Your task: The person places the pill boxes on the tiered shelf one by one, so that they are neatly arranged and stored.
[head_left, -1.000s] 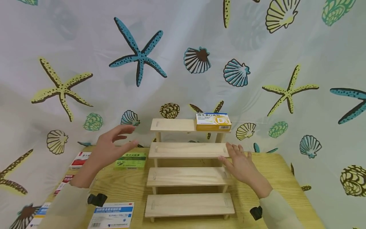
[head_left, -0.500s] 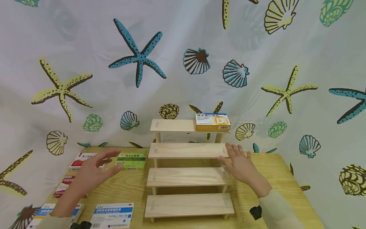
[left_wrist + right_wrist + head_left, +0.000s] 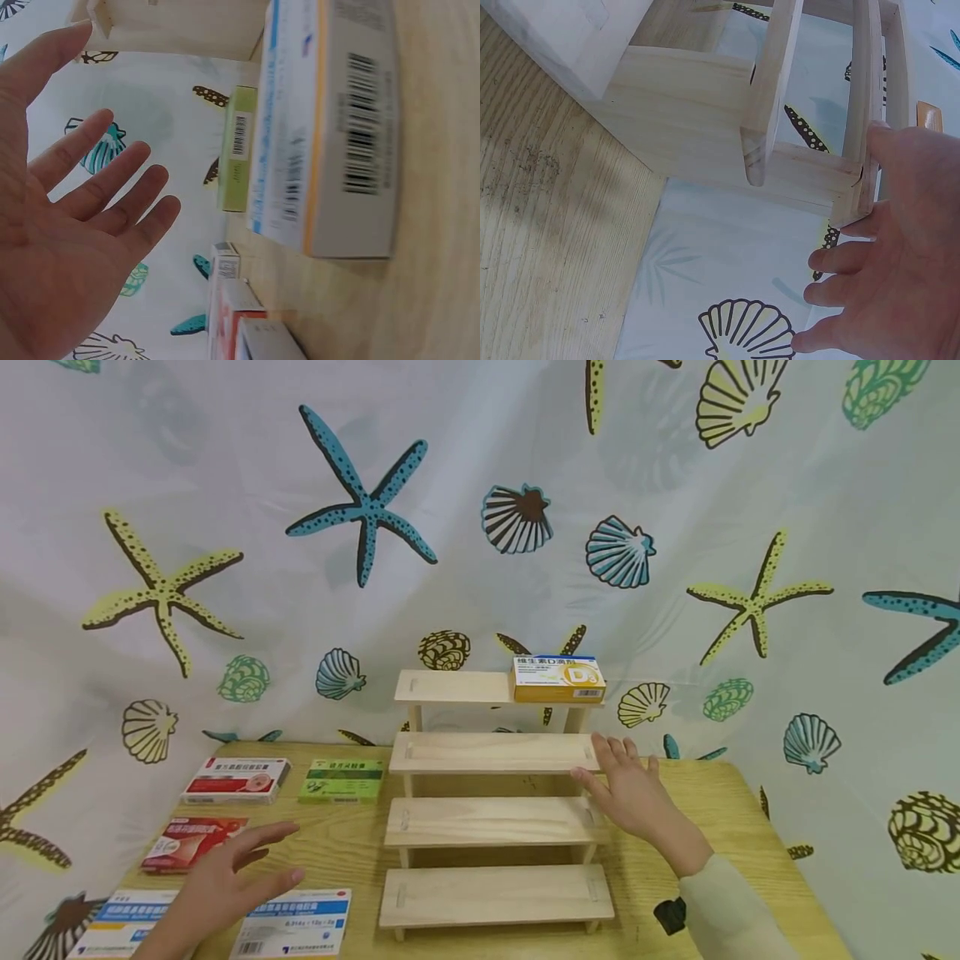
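My left hand [image 3: 213,885] hovers over the left side of the table with fingers spread and nothing in them. Below it lie a red medicine box [image 3: 183,839] and two blue-and-white medicine boxes, one left [image 3: 120,914], the other right [image 3: 300,931], each partly covered by the hand. In the left wrist view the palm [image 3: 60,262] stands apart from a white box with a barcode [image 3: 352,142]. My right hand [image 3: 637,797] holds the right end of the second-highest board of a stepped wooden rack [image 3: 487,822]. In the right wrist view its thumb rests against the board's edge [image 3: 862,112].
A white-and-orange vitamin D box [image 3: 558,681] sits at the right of the top board. A red-and-white box [image 3: 236,779] and a green box [image 3: 341,781] lie at the back left of the wooden table [image 3: 330,843]. A patterned curtain [image 3: 465,593] hangs behind.
My left hand has moved left and down toward me, from near the green box to over the front-left boxes, still holding nothing. The right hand stays on the rack.
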Tool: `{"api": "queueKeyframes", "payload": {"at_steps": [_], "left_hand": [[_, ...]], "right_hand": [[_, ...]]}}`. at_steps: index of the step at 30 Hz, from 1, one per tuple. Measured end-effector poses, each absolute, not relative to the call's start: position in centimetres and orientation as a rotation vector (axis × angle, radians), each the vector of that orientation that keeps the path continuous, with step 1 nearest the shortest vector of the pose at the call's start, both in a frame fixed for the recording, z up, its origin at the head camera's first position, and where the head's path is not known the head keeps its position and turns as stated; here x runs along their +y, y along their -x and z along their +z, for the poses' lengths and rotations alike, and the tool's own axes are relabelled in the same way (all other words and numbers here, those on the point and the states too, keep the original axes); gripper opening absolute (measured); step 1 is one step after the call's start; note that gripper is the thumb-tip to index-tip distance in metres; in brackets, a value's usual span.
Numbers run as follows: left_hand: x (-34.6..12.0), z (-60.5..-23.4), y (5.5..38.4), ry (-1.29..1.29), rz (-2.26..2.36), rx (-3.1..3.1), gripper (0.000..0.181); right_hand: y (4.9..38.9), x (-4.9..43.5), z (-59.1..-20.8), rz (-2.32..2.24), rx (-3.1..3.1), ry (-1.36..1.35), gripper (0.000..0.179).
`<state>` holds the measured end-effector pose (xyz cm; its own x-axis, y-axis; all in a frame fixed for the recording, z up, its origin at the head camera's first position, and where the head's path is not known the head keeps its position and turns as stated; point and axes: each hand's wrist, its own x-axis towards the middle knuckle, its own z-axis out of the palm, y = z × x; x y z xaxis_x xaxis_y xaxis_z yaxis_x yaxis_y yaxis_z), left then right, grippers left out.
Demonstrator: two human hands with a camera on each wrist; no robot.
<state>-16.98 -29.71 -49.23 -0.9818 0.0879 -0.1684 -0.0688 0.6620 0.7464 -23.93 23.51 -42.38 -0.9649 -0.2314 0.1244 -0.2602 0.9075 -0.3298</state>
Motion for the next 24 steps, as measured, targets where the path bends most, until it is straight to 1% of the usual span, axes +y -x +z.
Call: {"api": "queueKeyframes", "payload": {"at_steps": [9,15,18,24], "left_hand": [[-30.1,-51.3,16.4,0.008,1.071,2.684,0.088],[-29.9,-52.4,16.0,0.063,0.915,2.7,0.098],[-30.0,-52.8,15.9,0.071,0.909,2.685,0.1],[-30.0,-53.5,15.8,0.176,0.903,2.588,0.111]], "right_hand": [[23.9,23.7,-42.4,0.506,-2.991,-0.386,0.078],[23.8,23.7,-42.3,0.49,-2.977,-0.391,0.078],[23.9,23.7,-42.3,0.489,-2.979,-0.394,0.078],[23.9,23.7,-42.3,0.491,-2.988,-0.396,0.077]]}}
